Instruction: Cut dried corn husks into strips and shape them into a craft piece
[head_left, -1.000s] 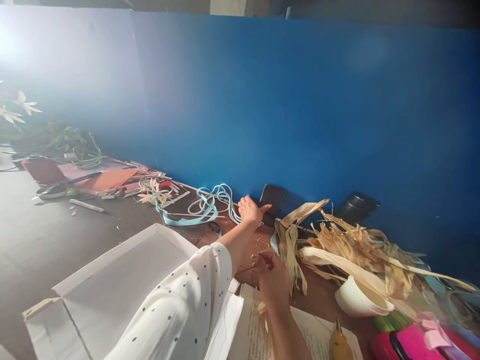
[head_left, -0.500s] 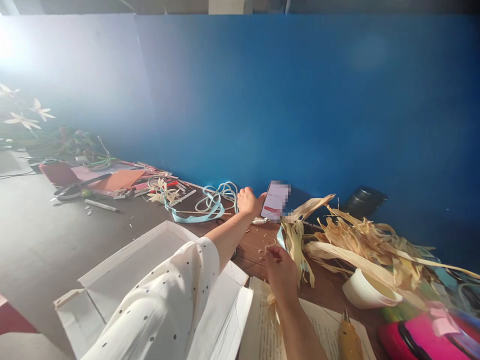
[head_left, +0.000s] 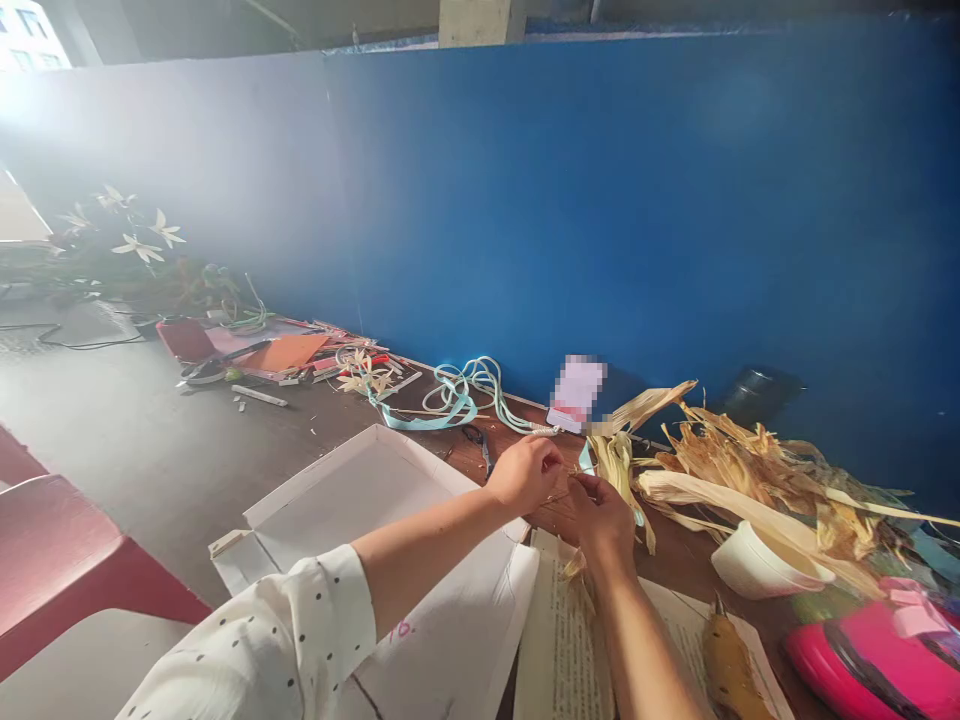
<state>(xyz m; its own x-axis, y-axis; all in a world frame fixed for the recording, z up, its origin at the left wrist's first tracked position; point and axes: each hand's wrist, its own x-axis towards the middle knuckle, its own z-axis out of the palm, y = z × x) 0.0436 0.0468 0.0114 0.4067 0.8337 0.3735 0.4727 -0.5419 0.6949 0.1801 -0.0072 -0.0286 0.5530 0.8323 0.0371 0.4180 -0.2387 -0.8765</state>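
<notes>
My left hand (head_left: 526,472) and my right hand (head_left: 604,512) meet over the brown table, fingers pinched together on a thin strip of dried husk (head_left: 568,489) between them. A few husk shreds (head_left: 579,572) hang below my right hand over an open printed book (head_left: 570,640). Just beyond the hands a lit phone (head_left: 576,393) leans against the blue wall. A heap of dried corn husks (head_left: 735,470) lies to the right of the hands.
A shallow white cardboard tray (head_left: 352,500) sits left of the hands. Light blue ribbon and cord (head_left: 457,395), small scissors (head_left: 480,443), paper scraps and husk flowers (head_left: 364,372) line the wall. A white bowl (head_left: 757,567), a glue gun (head_left: 724,655) and a pink case (head_left: 877,665) lie right. A red chair (head_left: 67,570) stands left.
My left hand left the phone, whose screen lit up, and came back to join my right hand on the husk strip. The view swung left, bringing the red chair in.
</notes>
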